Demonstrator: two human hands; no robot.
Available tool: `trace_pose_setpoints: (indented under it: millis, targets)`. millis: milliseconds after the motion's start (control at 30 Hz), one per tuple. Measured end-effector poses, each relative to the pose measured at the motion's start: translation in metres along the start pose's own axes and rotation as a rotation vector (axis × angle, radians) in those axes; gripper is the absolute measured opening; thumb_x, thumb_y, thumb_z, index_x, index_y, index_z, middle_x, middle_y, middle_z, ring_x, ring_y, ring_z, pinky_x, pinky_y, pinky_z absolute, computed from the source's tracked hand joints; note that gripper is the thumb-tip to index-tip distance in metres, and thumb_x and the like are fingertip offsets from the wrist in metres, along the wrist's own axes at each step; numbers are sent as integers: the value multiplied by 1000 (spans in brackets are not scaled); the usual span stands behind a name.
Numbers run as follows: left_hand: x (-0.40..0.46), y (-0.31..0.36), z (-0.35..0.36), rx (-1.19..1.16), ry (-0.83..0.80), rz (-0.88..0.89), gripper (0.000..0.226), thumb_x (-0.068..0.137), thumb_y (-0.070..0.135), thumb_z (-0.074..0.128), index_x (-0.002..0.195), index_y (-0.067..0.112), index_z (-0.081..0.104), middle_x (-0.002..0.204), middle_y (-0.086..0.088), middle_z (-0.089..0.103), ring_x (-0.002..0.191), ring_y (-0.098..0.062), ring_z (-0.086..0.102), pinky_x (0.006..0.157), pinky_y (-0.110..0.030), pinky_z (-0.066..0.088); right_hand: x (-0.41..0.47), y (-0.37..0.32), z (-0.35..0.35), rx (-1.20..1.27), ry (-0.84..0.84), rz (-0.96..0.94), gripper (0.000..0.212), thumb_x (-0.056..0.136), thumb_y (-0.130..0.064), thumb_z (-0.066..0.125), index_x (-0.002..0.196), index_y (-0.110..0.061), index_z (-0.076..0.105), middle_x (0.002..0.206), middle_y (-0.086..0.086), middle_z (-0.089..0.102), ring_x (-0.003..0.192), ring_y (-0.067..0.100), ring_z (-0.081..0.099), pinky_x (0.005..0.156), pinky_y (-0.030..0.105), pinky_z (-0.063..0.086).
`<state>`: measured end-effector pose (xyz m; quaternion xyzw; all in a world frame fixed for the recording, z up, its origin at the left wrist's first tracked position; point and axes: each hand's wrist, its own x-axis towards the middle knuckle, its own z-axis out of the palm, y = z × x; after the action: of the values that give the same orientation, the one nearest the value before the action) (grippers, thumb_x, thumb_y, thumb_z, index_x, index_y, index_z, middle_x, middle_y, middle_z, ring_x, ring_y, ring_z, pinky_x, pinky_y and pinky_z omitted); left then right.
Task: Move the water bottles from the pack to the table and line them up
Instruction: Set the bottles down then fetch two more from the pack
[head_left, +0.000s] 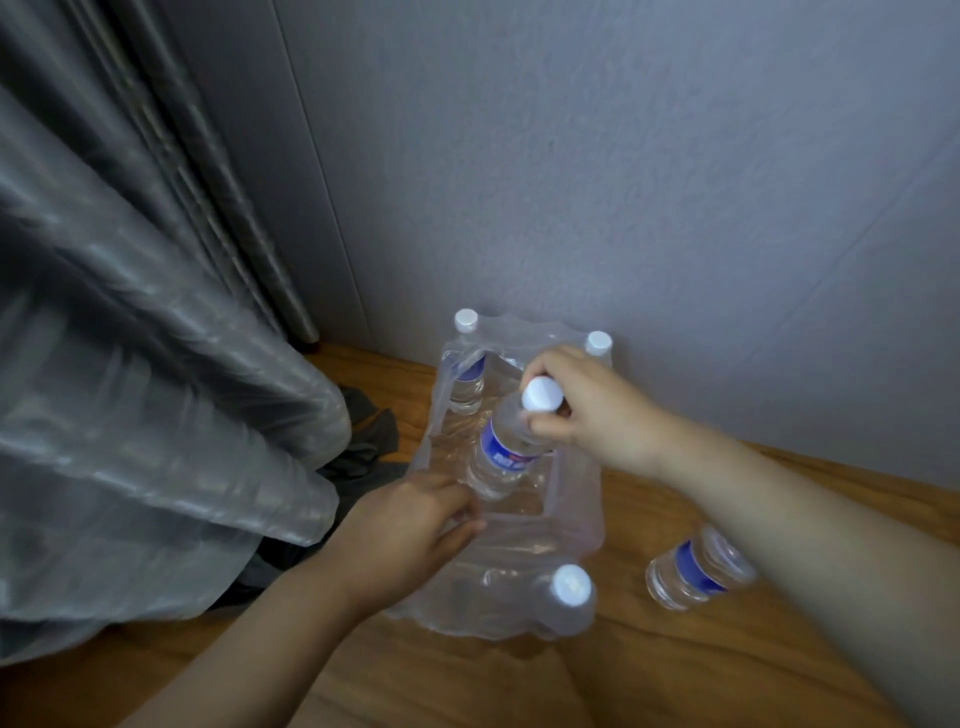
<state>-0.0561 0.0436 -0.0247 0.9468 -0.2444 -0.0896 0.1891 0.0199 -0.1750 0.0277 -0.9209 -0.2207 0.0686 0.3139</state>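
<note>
The right grip (587, 410) pinches the neck of the bottle (504, 452) at frame centre, its base inside the torn pack (571, 499). Its long axis tilts, base toward lower left. The left grip (410, 530) holds the pack down. A second bottle (691, 566) sits lower right on the counter (675, 649).

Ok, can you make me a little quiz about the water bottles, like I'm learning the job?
1. True or false: the right hand grips the lifted bottle by its neck, just under the cap.
2. What does the left hand hold? A) the plastic pack B) a spoon C) a cup
3. Fill in: not counting the lifted bottle, ___ white caps show in the pack.

Key: 1 true; 2 A; 3 three.
</note>
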Motion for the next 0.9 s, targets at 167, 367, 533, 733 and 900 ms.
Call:
trace_pose_setpoints:
  millis: [167, 367, 533, 733, 900]
  targets:
    - [5, 9, -1, 25, 55, -58, 55, 81, 62, 22, 106, 32, 60, 105, 16, 60, 95, -5, 59, 75, -29, 51, -19, -21, -56, -13, 291, -7, 17, 83, -25, 67, 89, -17, 54, 91, -2, 51, 78, 0, 47, 67, 9, 34]
    - [26, 43, -14, 72, 164, -56, 11, 89, 35, 58, 93, 29, 66, 93, 12, 62, 83, -8, 61, 63, -25, 49, -64, -45, -117, -57, 535, 45, 28, 75, -42, 59, 84, -16, 55, 73, -10, 51, 64, 4, 46, 57, 11, 32]
    - [53, 120, 7, 9, -138, 75, 19, 92, 39, 49, 105, 30, 60, 103, 9, 65, 94, -10, 62, 77, -28, 50, -110, -39, -146, -152, 584, 142, 29, 71, -46, 59, 80, -19, 55, 67, -11, 48, 63, 0, 47, 56, 11, 34]
    - [109, 173, 61, 212, -338, 26, 33, 94, 18, 47, 127, 12, 47, 129, -9, 51, 115, -26, 55, 90, -37, 45, -183, -27, -165, -200, 582, 212, 23, 73, -44, 61, 79, -23, 53, 73, -11, 50, 68, 0, 49, 61, 9, 36]
    - [148, 196, 76, 84, -297, 86, 50, 88, 30, 57, 132, 22, 35, 134, -6, 43, 113, -30, 55, 87, -41, 49, -241, -16, -172, -232, 627, 294, 24, 70, -46, 62, 76, -24, 54, 75, -10, 53, 67, -5, 51, 57, 1, 35]
